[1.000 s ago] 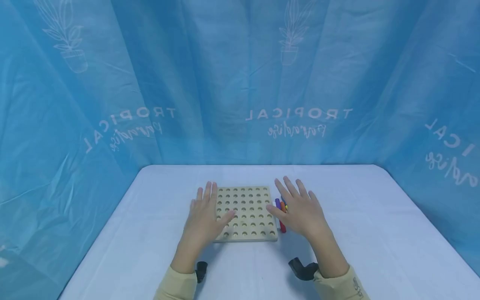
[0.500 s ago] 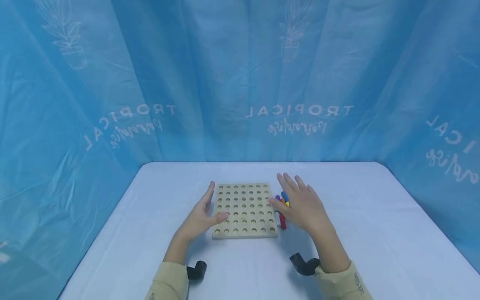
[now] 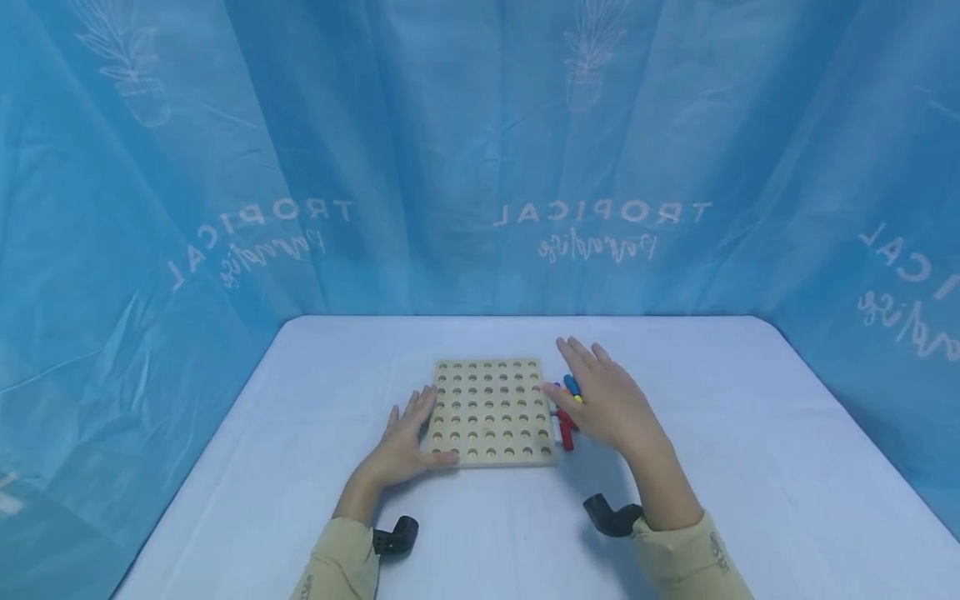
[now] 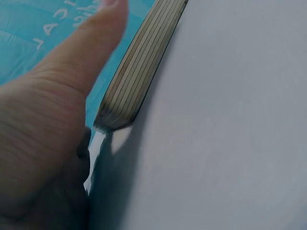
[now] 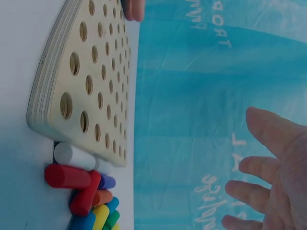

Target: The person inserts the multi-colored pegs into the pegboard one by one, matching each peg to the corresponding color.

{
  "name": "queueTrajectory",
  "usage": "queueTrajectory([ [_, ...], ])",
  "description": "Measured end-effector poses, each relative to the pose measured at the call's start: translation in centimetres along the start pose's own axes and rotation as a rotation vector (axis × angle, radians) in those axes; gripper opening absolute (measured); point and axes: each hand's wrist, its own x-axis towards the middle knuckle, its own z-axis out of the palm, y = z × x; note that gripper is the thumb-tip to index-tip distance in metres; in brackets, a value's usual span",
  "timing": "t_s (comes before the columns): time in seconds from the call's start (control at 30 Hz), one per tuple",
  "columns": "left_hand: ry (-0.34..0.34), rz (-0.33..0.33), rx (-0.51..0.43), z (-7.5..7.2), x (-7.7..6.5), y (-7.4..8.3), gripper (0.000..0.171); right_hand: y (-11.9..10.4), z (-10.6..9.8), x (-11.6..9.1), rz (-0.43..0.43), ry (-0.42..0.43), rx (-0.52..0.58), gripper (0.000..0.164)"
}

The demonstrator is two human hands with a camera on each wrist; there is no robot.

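A square pale wooden pegboard (image 3: pixel 497 412) with rows of round holes lies flat on the table. My left hand (image 3: pixel 401 446) is at its left edge, fingers along the side and thumb over the near left corner. The left wrist view shows the thumb (image 4: pixel 88 52) above the board's layered edge (image 4: pixel 139 62). My right hand (image 3: pixel 611 404) hovers with spread fingers beside the board's right edge and holds nothing. Below it lies a pile of coloured pegs, partly hidden in the head view; a red peg (image 5: pixel 67 176) and a white peg (image 5: pixel 74 155) lie by the board's corner.
More pegs, among them a yellow peg (image 5: pixel 100 216), a purple peg (image 5: pixel 108 181) and an orange peg (image 5: pixel 102 197), are heaped together. A white cloth covers the table (image 3: pixel 750 450). Blue printed curtains (image 3: pixel 480 167) hang behind and at both sides.
My left hand has moved off the board's top to its left side and come down at the edge. My right hand stays hovering nearly in place. More pegs show beside the board.
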Motion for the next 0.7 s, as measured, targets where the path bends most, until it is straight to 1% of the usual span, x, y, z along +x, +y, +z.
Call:
queueTrajectory([
  [0.2,-0.005,-0.053,0.063,0.3,0.0,0.0,0.128,1.4,0.2,0.7,0.038,-0.021,0.018,0.077],
  [0.37,-0.011,-0.091,0.08,0.1,0.0,0.4,0.129,2.4,0.5,1.3,0.067,-0.023,0.023,0.074],
  [0.53,-0.006,-0.087,0.079,0.0,0.0,0.6,0.128,3.3,1.0,2.0,0.09,-0.007,0.005,0.07],
  [0.7,0.003,-0.09,0.073,0.2,0.0,0.5,0.127,4.3,1.9,2.8,0.125,-0.036,-0.03,0.065],
])
